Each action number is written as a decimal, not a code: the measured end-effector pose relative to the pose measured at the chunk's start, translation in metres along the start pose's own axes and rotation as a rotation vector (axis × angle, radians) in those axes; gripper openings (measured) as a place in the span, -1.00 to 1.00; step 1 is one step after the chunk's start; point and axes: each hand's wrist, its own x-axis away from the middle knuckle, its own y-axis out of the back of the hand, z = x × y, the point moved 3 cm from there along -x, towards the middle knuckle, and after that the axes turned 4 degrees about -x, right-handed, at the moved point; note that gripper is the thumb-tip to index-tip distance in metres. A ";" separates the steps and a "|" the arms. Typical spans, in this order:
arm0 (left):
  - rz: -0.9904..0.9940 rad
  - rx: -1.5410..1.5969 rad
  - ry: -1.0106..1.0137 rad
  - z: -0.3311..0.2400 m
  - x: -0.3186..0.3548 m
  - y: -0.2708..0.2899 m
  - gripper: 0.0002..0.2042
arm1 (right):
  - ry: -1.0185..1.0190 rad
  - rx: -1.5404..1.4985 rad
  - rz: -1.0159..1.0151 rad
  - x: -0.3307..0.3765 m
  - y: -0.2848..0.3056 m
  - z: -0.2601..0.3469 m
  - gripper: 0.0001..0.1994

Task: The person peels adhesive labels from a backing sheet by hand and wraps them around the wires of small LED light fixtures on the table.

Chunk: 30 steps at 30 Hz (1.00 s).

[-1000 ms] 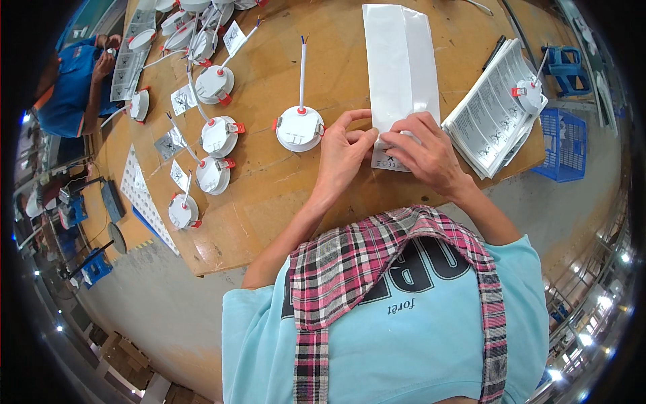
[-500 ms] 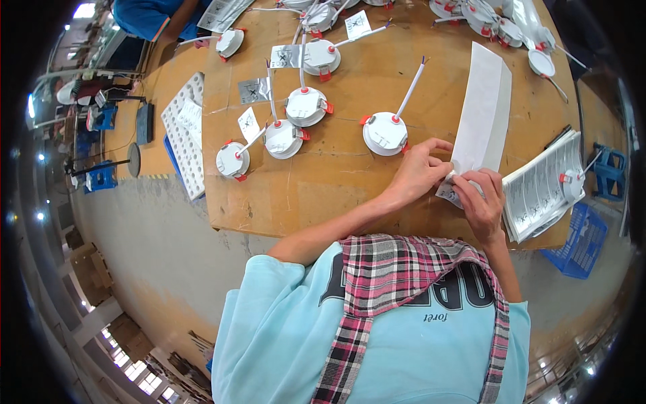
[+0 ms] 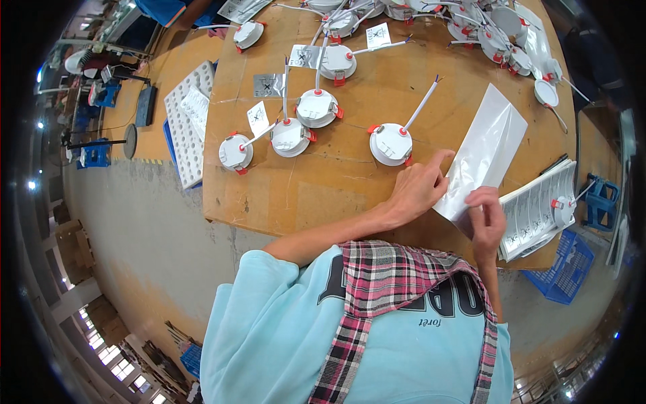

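Head view shows my left hand (image 3: 418, 192) now flat on the clear bag (image 3: 483, 158) by the counter's (image 3: 269, 195) near edge, right hand (image 3: 486, 222) still pinching its lower end, light (image 3: 390, 143) just beside.

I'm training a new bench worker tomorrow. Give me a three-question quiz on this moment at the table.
1. True or false: both hands touch the clear plastic bag.
2. Which lies nearest the left hand? A) white perforated tray B) round white lamp with a white lead C) blue crate
3. What rests on the stack of printed sheets beside the right hand?

Key: 1 true; 2 B; 3 a round white lamp.
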 end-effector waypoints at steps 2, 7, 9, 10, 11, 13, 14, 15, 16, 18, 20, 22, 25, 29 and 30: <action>-0.030 -0.146 -0.015 0.000 0.002 0.000 -0.67 | -0.160 -0.494 -0.129 -0.002 0.013 -0.003 -0.93; 0.120 -0.456 -0.284 0.010 0.008 -0.015 -0.72 | 0.035 -1.176 -0.313 -0.015 0.102 -0.009 -0.89; 0.237 -0.480 -0.365 0.013 0.018 -0.019 -0.72 | 0.128 -1.284 -0.298 -0.025 0.124 -0.005 -0.88; 0.350 -0.505 -0.445 0.013 0.023 -0.022 -0.71 | 0.140 -1.018 -0.282 -0.030 0.131 0.001 -0.88; 0.358 -0.502 -0.457 0.007 0.024 -0.018 -0.71 | 0.148 -0.747 -0.266 -0.036 0.133 0.009 -0.88; 0.163 -0.322 -0.427 -0.012 0.024 -0.001 -0.60 | -0.039 -0.350 -0.624 -0.039 0.118 0.014 -0.91; 0.177 -0.317 -0.441 -0.026 0.023 0.007 -0.60 | -0.042 -0.198 -0.522 -0.043 0.103 0.021 -0.93; 0.126 -0.129 -0.337 -0.039 0.013 0.019 -0.54 | -0.057 -0.037 -0.435 -0.045 0.089 0.026 -0.95; 0.063 0.052 -0.218 -0.046 0.008 0.029 -0.47 | -0.011 0.016 -0.346 -0.051 0.072 0.034 -0.94; 0.042 0.145 -0.240 -0.049 0.002 0.038 -0.45 | 0.048 0.095 -0.102 -0.065 0.036 0.049 -0.89; 0.055 0.250 -0.258 -0.055 -0.004 0.045 -0.55 | 0.099 0.142 0.097 -0.075 0.015 0.058 -0.84; 0.094 0.331 -0.223 -0.041 -0.010 0.045 -0.61 | 0.131 0.157 0.148 -0.081 0.003 0.061 -0.80; 0.136 0.498 -0.128 -0.033 -0.009 0.048 -0.81 | 0.043 0.092 0.119 -0.087 -0.003 0.059 -0.74; 0.039 0.757 0.070 -0.035 -0.005 0.059 -0.83 | -0.011 -0.080 -0.013 -0.075 0.003 0.036 -0.71; 0.030 0.750 0.049 -0.033 -0.005 0.059 -0.81 | -0.140 -0.071 0.023 -0.070 0.004 0.029 -0.74</action>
